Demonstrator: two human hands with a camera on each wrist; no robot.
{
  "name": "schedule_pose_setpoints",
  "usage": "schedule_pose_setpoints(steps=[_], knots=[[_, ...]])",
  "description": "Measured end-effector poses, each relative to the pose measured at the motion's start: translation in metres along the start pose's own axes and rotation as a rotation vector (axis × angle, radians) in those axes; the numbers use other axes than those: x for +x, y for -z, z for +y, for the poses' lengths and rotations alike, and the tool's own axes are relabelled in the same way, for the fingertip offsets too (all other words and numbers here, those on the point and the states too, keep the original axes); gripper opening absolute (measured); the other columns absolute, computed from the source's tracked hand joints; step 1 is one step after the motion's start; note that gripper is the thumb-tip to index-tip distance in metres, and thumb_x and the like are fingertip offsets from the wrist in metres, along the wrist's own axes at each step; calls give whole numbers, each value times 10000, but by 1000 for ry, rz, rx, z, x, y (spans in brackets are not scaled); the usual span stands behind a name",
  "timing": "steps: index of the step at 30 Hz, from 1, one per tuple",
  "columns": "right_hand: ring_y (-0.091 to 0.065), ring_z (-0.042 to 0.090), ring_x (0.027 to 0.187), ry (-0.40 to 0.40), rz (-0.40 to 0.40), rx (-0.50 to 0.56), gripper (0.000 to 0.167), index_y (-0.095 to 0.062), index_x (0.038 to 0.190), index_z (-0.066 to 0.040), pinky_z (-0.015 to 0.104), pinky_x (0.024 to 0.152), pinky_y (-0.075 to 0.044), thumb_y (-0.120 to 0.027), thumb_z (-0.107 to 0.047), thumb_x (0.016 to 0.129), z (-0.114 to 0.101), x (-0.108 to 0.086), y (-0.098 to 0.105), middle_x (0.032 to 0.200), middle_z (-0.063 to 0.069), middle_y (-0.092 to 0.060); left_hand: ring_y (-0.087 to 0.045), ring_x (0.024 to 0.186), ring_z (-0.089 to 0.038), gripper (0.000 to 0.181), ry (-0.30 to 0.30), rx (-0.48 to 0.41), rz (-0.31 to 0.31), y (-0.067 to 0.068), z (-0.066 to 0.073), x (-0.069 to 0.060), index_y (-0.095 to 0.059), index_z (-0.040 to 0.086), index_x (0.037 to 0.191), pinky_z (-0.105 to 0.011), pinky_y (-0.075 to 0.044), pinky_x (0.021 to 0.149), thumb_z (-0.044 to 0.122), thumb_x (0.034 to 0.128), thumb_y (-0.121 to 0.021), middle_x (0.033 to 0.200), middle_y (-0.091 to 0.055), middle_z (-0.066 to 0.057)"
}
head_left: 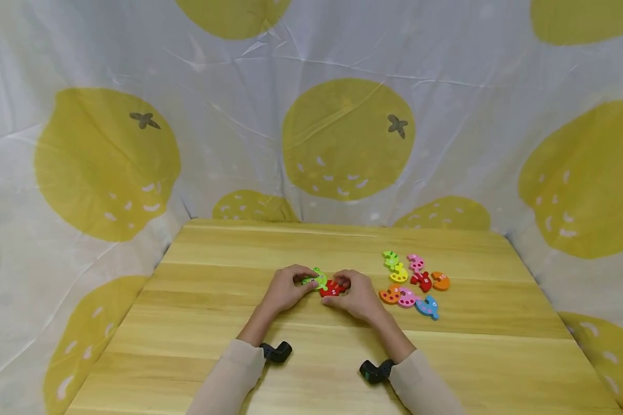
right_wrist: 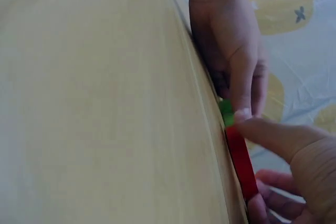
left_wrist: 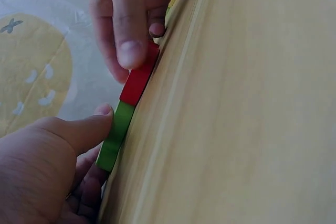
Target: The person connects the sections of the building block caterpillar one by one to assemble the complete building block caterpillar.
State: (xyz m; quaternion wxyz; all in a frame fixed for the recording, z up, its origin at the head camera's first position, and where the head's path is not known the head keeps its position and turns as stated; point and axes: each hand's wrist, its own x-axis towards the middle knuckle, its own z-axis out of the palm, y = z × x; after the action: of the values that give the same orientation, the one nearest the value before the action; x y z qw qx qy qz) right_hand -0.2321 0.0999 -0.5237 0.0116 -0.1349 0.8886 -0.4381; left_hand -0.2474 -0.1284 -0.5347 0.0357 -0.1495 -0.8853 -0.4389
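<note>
A green piece with a face (head_left: 320, 279) lies on the table, touching a red piece marked 2 (head_left: 331, 289) on its right. My left hand (head_left: 289, 287) pinches the green piece between thumb and fingers. The red piece is held by my right hand (head_left: 357, 295), thumb at its near edge and fingers at its far side. In the left wrist view the red block (left_wrist: 140, 76) and green block (left_wrist: 115, 137) meet end to end, flat on the wood. The right wrist view shows the red block's side (right_wrist: 240, 160) beside my right thumb and fingers.
Right of my right hand lie several numbered pieces: green (head_left: 390, 259), yellow (head_left: 398, 273), pink (head_left: 416, 263), red (head_left: 422, 281), orange (head_left: 441, 281) and, nearer, a joined orange (head_left: 390, 294), pink (head_left: 407, 297) and blue (head_left: 428, 307) row. A lemon-patterned cloth (head_left: 228, 115) hangs behind the wooden table (head_left: 322, 357).
</note>
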Motion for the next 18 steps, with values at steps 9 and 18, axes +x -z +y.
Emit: schedule_pose_setpoints(steps=[9, 18], knots=[[-643, 214, 985, 24, 65, -53, 517, -736, 1205, -58, 404, 871, -568, -906, -321, 793, 14, -10, 38, 1073, 76, -708, -690, 1087, -172, 225, 7, 10, 5, -4, -4, -1, -788, 221, 1146, -402, -571, 945, 290, 933, -779, 1199, -758, 0], [-624, 215, 961, -16, 75, -183, 516, -734, 1211, -65, 380, 829, -537, -880, -370, 822, 36, -33, 82, 1104, 89, -727, -666, 1089, -186, 230, 20, 28, -9, -2, -2, 4, -779, 248, 1177, -432, -541, 983, 275, 949, -760, 1197, -758, 27]])
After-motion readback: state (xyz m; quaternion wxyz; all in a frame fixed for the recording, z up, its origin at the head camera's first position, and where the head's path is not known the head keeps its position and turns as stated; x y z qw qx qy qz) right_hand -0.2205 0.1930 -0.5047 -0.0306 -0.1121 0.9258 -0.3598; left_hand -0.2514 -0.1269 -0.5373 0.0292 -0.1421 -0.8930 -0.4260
